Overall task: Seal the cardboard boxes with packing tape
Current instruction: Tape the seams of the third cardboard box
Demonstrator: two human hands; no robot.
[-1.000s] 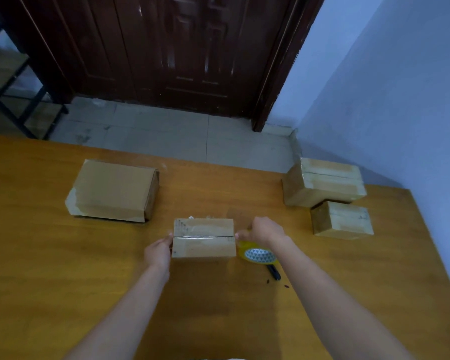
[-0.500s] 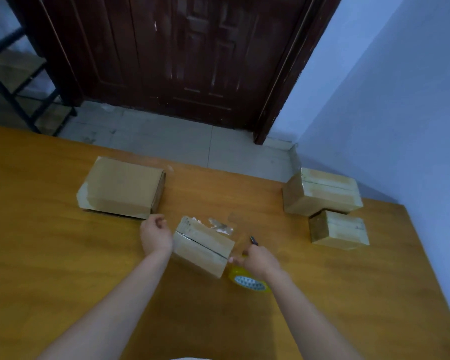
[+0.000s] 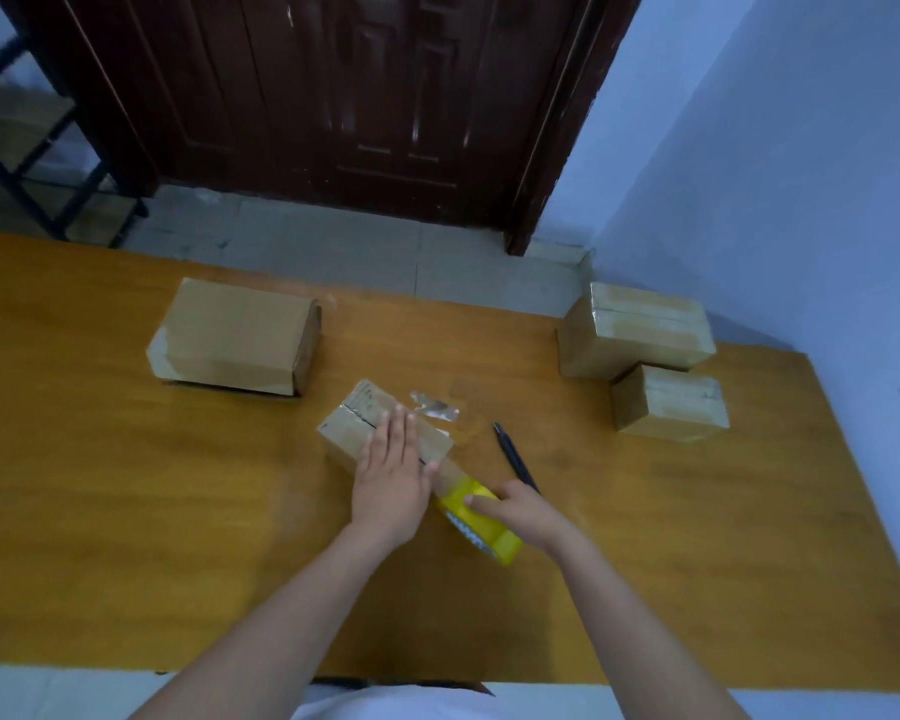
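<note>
A small cardboard box lies turned at an angle in the middle of the wooden table. My left hand rests flat on its top with straight fingers, covering its near half. My right hand grips a yellow roll of packing tape just to the right of the box. A clear strip of tape runs from the roll to the box's near right corner.
A larger box lies at the back left. Two taped boxes stand at the back right near the blue wall. A black pen-like cutter and a crumpled scrap of tape lie right of the small box.
The small box has turned at an angle. My left hand moved from its left side onto its top. My right hand drew the tape roll towards me, away from the box.
</note>
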